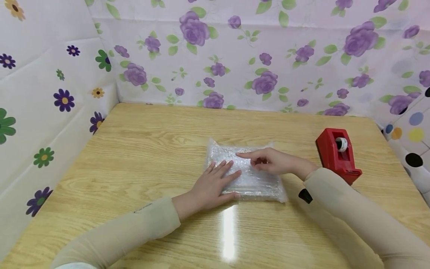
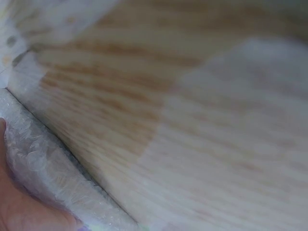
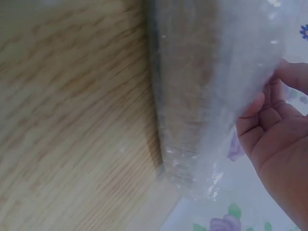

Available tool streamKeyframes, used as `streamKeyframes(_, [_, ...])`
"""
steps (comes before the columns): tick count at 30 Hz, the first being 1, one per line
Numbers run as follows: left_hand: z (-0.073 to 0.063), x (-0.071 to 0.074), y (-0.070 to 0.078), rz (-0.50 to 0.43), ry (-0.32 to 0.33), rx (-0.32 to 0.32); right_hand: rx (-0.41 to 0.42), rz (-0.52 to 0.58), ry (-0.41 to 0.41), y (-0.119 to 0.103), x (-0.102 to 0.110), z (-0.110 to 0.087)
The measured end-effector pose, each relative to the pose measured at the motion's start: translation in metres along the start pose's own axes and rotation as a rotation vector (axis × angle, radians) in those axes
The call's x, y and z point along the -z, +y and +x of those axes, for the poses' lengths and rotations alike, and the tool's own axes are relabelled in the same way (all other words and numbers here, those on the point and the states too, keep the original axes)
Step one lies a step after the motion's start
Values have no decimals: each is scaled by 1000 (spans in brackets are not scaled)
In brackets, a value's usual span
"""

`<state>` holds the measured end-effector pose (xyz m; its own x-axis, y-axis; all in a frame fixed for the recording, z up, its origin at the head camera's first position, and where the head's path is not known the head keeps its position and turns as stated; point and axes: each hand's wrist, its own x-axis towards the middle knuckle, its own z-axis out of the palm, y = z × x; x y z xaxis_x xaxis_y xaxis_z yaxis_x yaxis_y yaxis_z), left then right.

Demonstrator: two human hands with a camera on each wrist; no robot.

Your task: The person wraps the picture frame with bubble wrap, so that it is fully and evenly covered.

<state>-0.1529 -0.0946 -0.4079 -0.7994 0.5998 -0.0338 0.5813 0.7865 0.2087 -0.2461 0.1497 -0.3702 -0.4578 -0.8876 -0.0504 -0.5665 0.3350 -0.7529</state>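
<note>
A flat parcel wrapped in clear bubble wrap point(image 1: 256, 181) lies on the wooden table, its corners sticking out. My left hand point(image 1: 213, 185) rests spread on its left part, the thumb along the near edge. On the upper middle of the wrap, my right hand point(image 1: 272, 160) reaches out a straight index finger that touches or nearly touches it; the other fingers are bent, with nothing seen in them. The left wrist view catches the parcel's side point(image 2: 53, 163) beside my thumb. In the right wrist view, my right hand point(image 3: 279, 130) is by the wrap point(image 3: 192, 96).
A red tape dispenser point(image 1: 337, 155) with a roll of tape point(image 1: 341, 144) stands right of the parcel, close to my right forearm. A small black object point(image 1: 305, 195) lies below that forearm. Flower-patterned cloth point(image 1: 235, 56) rises behind the table point(image 1: 151, 149) and at its sides.
</note>
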Motion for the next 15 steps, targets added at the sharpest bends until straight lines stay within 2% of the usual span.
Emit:
streamKeyframes(10, [0, -1, -1, 6, -8, 4, 9, 14, -18, 6, -5, 6])
streamKeyframes(15, [0, -1, -1, 7, -3, -3, 15, -79, -1, 5, -9, 6])
